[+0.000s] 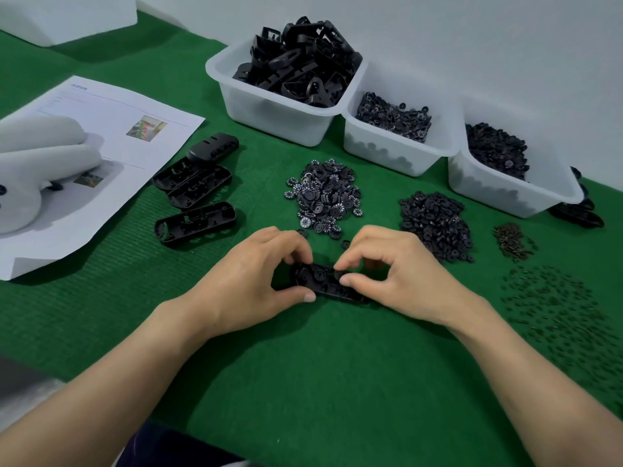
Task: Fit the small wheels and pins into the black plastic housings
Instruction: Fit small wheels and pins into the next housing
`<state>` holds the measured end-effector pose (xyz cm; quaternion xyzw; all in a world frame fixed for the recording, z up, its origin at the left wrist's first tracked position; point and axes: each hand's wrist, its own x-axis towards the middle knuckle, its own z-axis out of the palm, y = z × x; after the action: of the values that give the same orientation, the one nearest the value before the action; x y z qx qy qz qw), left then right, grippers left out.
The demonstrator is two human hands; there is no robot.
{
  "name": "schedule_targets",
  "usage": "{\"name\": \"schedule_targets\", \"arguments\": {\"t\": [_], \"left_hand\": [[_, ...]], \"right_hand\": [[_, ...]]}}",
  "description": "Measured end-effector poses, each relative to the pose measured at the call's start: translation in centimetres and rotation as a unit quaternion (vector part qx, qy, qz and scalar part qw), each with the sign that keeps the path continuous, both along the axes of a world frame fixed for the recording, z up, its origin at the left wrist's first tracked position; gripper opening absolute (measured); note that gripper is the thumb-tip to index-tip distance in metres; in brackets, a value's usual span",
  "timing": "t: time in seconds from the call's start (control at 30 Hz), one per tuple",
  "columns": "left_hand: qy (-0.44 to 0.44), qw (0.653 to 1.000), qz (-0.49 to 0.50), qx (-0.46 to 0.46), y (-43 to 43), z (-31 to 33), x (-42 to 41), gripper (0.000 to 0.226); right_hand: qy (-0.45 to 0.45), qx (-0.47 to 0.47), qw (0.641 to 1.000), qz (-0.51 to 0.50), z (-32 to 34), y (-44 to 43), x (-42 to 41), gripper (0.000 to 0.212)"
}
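A black plastic housing (325, 282) lies on the green mat in front of me, open side up. My left hand (256, 274) grips its left end between thumb and fingers. My right hand (397, 271) pinches at its middle and right part, thumb and forefinger pressed on the inside; what sits under the fingertips is hidden. Behind the hands lies a heap of small numbered wheels (323, 193). To its right is a heap of plain black discs (435, 224). A small pile of brown springs (514, 244) and scattered dark pins (553, 308) lie at the right.
Several more housings (195, 193) lie at the left beside a printed sheet (101, 156) with a white gloved shape on it. Three translucent bins stand at the back: housings (276, 109), wheels (387, 146), discs (488, 187).
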<state>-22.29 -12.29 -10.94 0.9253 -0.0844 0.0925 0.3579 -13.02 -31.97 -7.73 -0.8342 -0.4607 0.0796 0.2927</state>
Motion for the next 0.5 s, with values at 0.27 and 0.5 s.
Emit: {"name": "schedule_targets", "arguments": {"t": [0.27,0.5], "left_hand": [[0.007,1.0,0.004,-0.004,-0.1,-0.1,0.1,0.035],[0.014,1.0,0.004,-0.011,0.0,-0.1,0.1,0.035]], "right_hand": [[-0.064,-0.029,0.997,0.019,-0.2,0.3,-0.3,0.011],[-0.019,0.027,0.989,-0.143,-0.3,-0.1,1.6,0.016]]}}
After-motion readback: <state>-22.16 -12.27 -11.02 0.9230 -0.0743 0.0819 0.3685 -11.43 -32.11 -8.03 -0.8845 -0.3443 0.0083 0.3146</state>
